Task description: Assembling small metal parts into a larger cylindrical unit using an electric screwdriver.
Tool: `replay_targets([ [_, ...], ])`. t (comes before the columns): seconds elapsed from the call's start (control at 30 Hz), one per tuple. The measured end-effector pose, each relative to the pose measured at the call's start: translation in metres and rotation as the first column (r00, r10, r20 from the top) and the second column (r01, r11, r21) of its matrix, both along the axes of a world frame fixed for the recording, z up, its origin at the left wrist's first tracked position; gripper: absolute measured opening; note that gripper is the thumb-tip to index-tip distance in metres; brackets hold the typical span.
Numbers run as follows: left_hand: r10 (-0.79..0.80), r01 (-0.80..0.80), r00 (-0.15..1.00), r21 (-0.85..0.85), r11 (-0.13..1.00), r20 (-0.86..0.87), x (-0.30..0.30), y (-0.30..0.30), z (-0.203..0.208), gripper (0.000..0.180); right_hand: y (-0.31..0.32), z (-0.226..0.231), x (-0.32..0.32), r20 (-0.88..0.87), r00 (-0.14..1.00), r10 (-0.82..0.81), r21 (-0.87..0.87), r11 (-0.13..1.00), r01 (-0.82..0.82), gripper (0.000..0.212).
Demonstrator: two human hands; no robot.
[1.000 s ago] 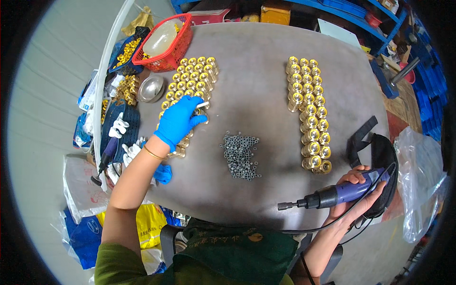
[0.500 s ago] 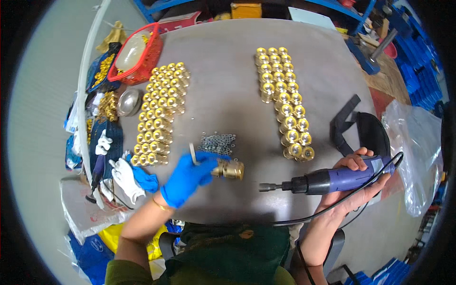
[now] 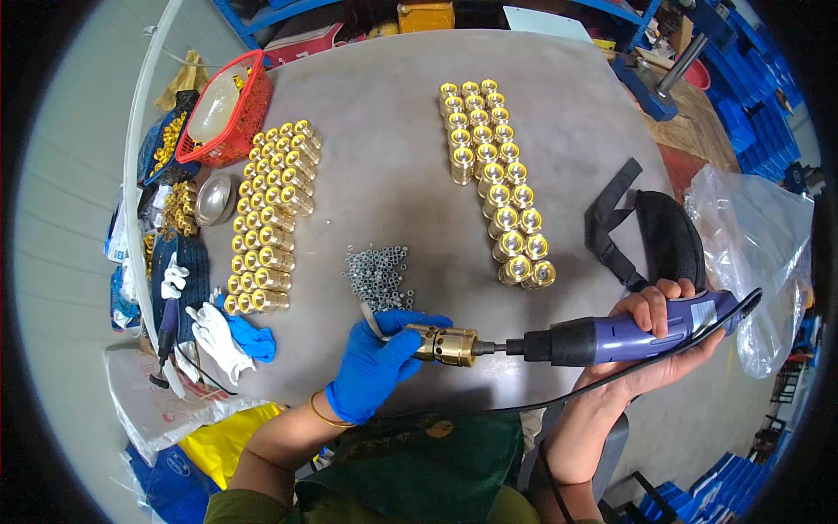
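Table [image 3: 393,105]: grey, round, filled most of the frame
Left rows of brass fittings [image 3: 266,218]: lay at centre left
Right rows of brass fittings [image 3: 493,175]: stood upper centre to centre right
Red basket [image 3: 249,118]: sat upper left
Electric screwdriver [image 3: 620,336]: purple, lower right, bit met the held fitting
Right hand [image 3: 650,349]: bare, fingers wrapped around the screwdriver
Left hand [image 3: 380,358]: blue-gloved, lower centre, fingers gripped the brass fitting [image 3: 445,343]
Pile of small nuts [image 3: 377,273]: centre, just above the glove
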State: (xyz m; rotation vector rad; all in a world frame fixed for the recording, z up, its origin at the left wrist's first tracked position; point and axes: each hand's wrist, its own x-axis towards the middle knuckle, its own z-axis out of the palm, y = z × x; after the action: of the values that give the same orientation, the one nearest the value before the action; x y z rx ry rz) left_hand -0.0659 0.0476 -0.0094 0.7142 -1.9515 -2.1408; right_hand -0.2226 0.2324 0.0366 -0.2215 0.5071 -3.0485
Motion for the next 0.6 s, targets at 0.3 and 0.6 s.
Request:
replay_targets([
  [0.3, 0.043, -0.048, 0.999, 0.236, 0.97, 0.029, -0.003, 0.005, 0.0, 0.028, -0.001, -0.001, -0.002, -0.013, 0.999, -0.043, 0.03, 0.999, 0.044, 0.051],
  [0.6, 0.052, -0.053, 0.997, -0.026, 0.998, -0.049, -0.01, 0.008, -0.004, 0.029, 0.0, -0.013, -0.007, -0.012, 0.998, -0.065, 0.045, 0.997, 0.065, 0.051],
])
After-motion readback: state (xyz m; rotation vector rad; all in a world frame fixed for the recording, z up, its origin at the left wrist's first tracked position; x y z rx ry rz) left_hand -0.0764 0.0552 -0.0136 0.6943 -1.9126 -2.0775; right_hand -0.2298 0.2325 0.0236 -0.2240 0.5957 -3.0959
